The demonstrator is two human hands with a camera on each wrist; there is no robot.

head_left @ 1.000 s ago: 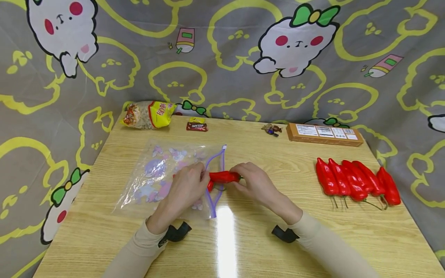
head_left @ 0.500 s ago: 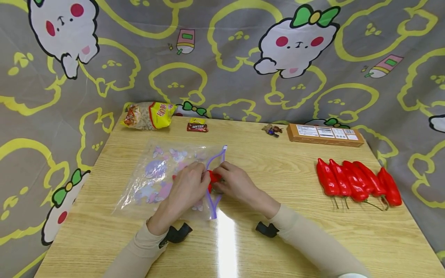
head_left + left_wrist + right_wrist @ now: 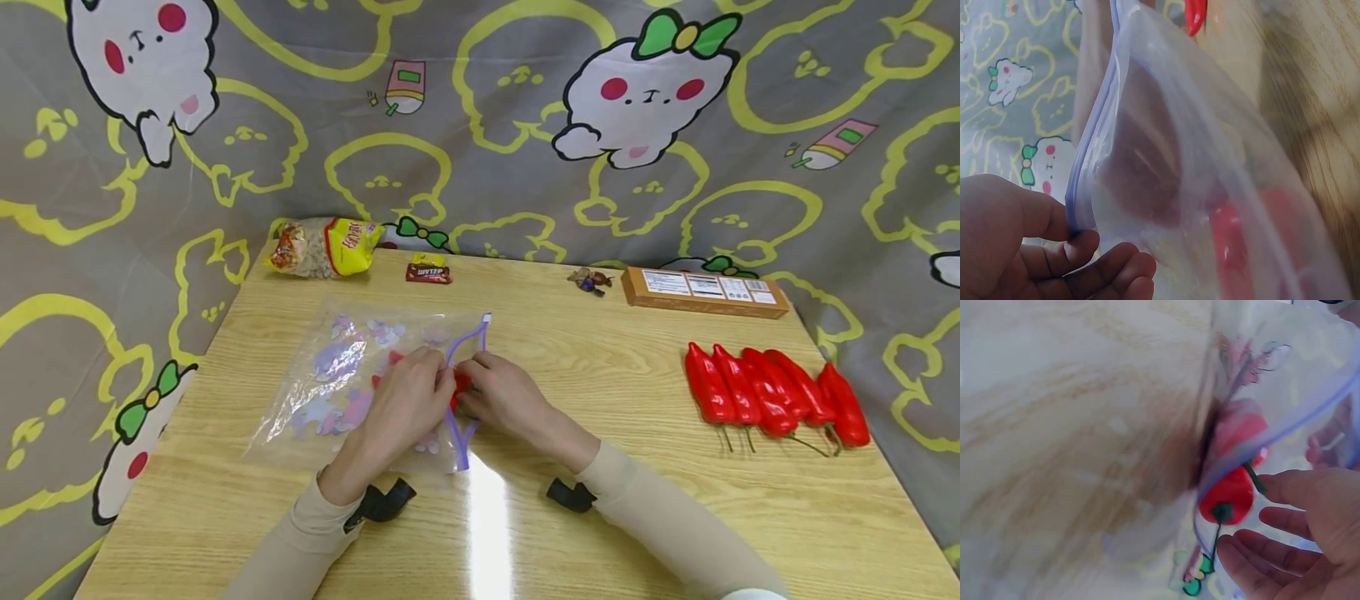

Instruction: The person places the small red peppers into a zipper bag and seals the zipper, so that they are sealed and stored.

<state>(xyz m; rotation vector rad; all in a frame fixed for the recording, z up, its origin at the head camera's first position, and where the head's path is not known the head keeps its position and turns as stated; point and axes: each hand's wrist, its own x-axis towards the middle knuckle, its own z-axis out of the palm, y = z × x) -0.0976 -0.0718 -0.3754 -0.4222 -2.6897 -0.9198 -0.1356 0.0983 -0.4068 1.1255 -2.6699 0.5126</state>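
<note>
A clear zip bag (image 3: 333, 362) with purple and pink prints lies on the table, its purple-edged mouth facing right. My left hand (image 3: 408, 396) pinches the zip edge between thumb and index finger, as the left wrist view shows. Red peppers (image 3: 1229, 494) sit in the bag's mouth, end-on in the right wrist view, with green stems hanging out. At that opening is my right hand (image 3: 501, 396). Its thumb touches one stem (image 3: 1254, 478), while the other fingers lie fairly straight below, apart from the thumb. Red also shows through the plastic (image 3: 1232, 250) in the left wrist view.
Several red peppers (image 3: 772, 396) lie in a row at the table's right. An orange-brown box (image 3: 705, 292), a small pile of wrapped pieces (image 3: 589, 281), chocolate bars (image 3: 429, 273) and a yellow snack bag (image 3: 322, 247) line the back edge. A patterned cloth (image 3: 510, 167) hangs behind.
My right hand has moved left, pushing a pepper into the bag's mouth, and its fingers have loosened. My left hand has stayed on the bag's edge.
</note>
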